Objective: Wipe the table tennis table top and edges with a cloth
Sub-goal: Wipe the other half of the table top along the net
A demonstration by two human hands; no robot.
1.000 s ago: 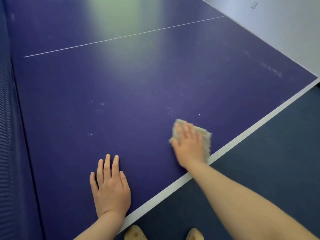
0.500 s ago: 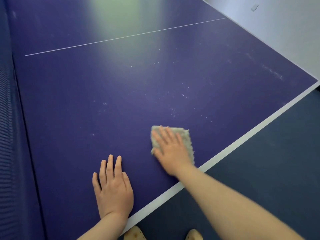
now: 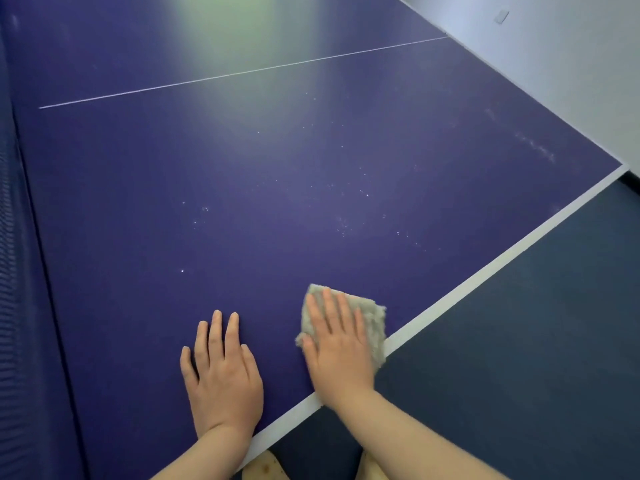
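The blue table tennis table top [image 3: 242, 188] fills most of the view, with a white stripe along its near edge [image 3: 485, 268]. White specks and dust dot the surface ahead of my hands. My right hand [image 3: 337, 344] lies flat with straight fingers on a grey-green cloth [image 3: 372, 317], pressing it onto the table close to the near edge; the cloth's right side overlaps the white stripe. My left hand [image 3: 223, 374] rests flat on the bare table top, a short gap to the left of the cloth.
The dark net [image 3: 14, 271] runs along the left side. A thin white centre line [image 3: 242, 73] crosses the far part of the table. A light wall [image 3: 561, 64] stands at the far right. Dark blue floor [image 3: 536, 341] lies below the near edge, my shoes [image 3: 265, 467] at the bottom.
My right hand has slid the cloth leftward along the near edge and back toward me, closer to my left hand. My left hand has stayed in place.
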